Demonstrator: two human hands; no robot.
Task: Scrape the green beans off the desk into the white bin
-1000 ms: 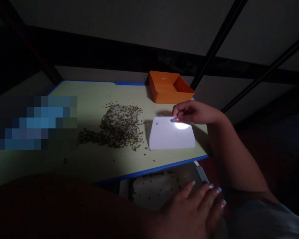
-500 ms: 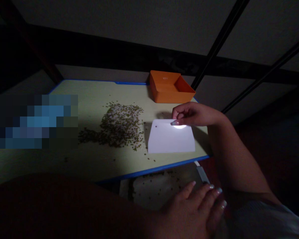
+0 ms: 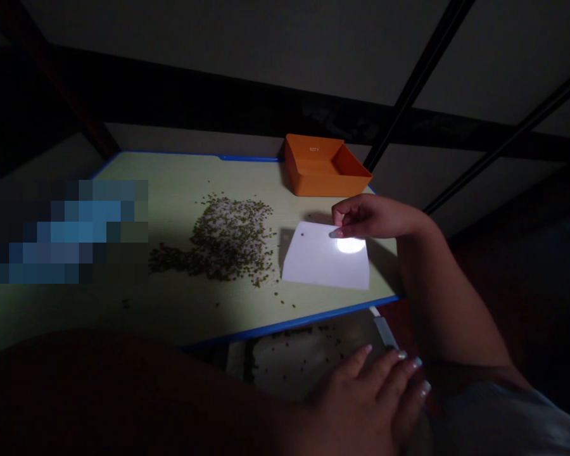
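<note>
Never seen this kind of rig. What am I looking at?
No machine here: a person works bare-handed, and one head-worn camera looks forward and down. The right hand pinches the upper edge of a flat white scraper, a bright glare on its face. On the pale, blue-edged table, loose grains lie spread out beside an open orange bin. The left hand holds nothing visible, near a tray below the table edge; contact is unclear. A patch at the left is pixelated.
</note>
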